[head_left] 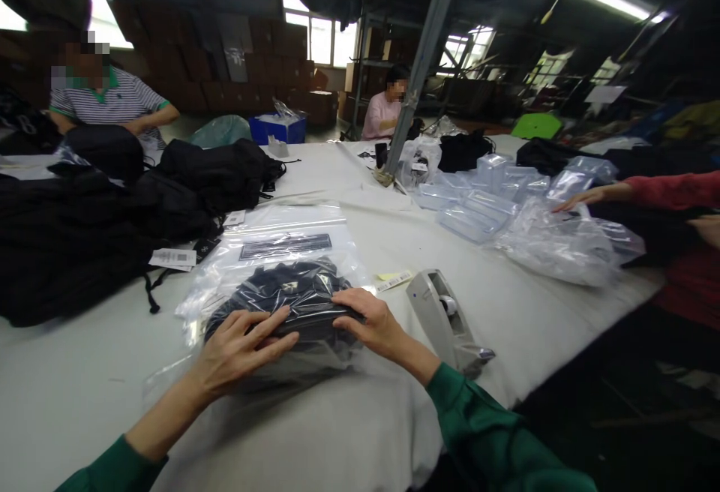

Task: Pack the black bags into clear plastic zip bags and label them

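A folded black garment (286, 289) lies inside a clear plastic bag (270, 252) on the white table (84, 379) in front of me. My left hand (239, 349) rests flat on the near edge of the bagged garment, fingers stretched out and pressing down. My right hand (365, 319) lies on the same edge just to the right, fingers extended over the plastic. Both arms wear green sleeves.
A grey tape dispenser (447, 319) stands right of my hands beside a barcode sticker (394, 280). Black garments (84, 229) pile up at left. Empty clear bags (534, 229) lie at right, where a red-sleeved person's hand (579, 198) reaches. Two other people sit at the far side.
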The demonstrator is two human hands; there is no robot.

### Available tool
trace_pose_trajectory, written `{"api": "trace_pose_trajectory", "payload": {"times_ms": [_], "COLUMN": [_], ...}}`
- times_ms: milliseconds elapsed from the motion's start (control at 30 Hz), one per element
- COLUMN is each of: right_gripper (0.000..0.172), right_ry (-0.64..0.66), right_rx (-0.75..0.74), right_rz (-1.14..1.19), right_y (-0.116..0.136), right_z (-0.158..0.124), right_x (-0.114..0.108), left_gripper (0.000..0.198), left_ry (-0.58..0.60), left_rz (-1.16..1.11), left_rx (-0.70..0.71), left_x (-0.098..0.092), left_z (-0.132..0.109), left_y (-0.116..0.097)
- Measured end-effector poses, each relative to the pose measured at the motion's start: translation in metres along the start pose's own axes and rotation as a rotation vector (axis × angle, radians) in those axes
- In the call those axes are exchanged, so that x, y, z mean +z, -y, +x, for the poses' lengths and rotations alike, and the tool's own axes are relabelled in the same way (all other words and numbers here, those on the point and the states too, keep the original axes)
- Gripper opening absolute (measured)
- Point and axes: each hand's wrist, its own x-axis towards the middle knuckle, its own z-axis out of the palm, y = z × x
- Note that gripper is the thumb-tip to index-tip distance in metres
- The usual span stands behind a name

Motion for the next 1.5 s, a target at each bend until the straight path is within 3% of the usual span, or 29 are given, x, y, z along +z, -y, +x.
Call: {"api": "trace_pose_trajectory", "payload": {"times_ms": [100,200,367,433,500,667,833,1033,1200,1333,1500], "right_gripper": [0.025,0.027,0.043,0.051,0.054,0.050,0.046,0.042,0.048,0.057,0.056], "right_ry": [-0.033,-0.144,-0.510,-0.546,-0.506,-0.392,-0.413,-0.587,-0.618,-0.616,-0.627], "right_rx": [0.014,0.157,0.716,0.868,0.965,1.084,1.127,1.061,1.081,1.089,1.087], "right_rz": [-0.028,-0.091,-0.166,-0.189,-0.169,-0.008,0.072,0.006,0.015,0.009,-0.169], "right_y": [0.006,0.008,-0.009,-0.013,-0.017,-0.032,-0.043,-0.012,0.008,-0.004,-0.026], "right_z": [-0.001,-0.018,-0.099,-0.136,-0.162,-0.177,-0.170,-0.194,-0.224,-0.233,-0.239], "right_x": [-0.004,-0.034,-0.126,-0.153,-0.164,-0.149,-0.143,-0.148,-0.125,-0.104,-0.101], "left_gripper": [0.044,0.045,0.057,0.060,0.058,0.059,0.063,0.059,0.061,0.060,0.061], "left_ry": [0.073,0.092,0.109,0.103,0.101,0.115,0.120,0.080,0.072,0.080,0.072], "left_rz": [0.029,0.040,-0.030,-0.108,-0.188,-0.232,-0.186,-0.143,-0.165,-0.161,-0.166], "left_rx": [0.013,0.027,-0.020,-0.055,-0.096,-0.149,-0.141,-0.074,-0.088,-0.083,-0.079], "left_x": [0.001,0.001,0.006,0.011,0.017,0.020,0.018,0.018,0.021,0.021,0.021], "left_z": [-0.001,-0.004,-0.015,-0.020,-0.025,-0.029,-0.027,-0.026,-0.027,-0.027,-0.026], "left_y": [0.001,0.001,0.002,0.004,0.006,0.006,0.007,0.009,0.011,0.011,0.010]}}
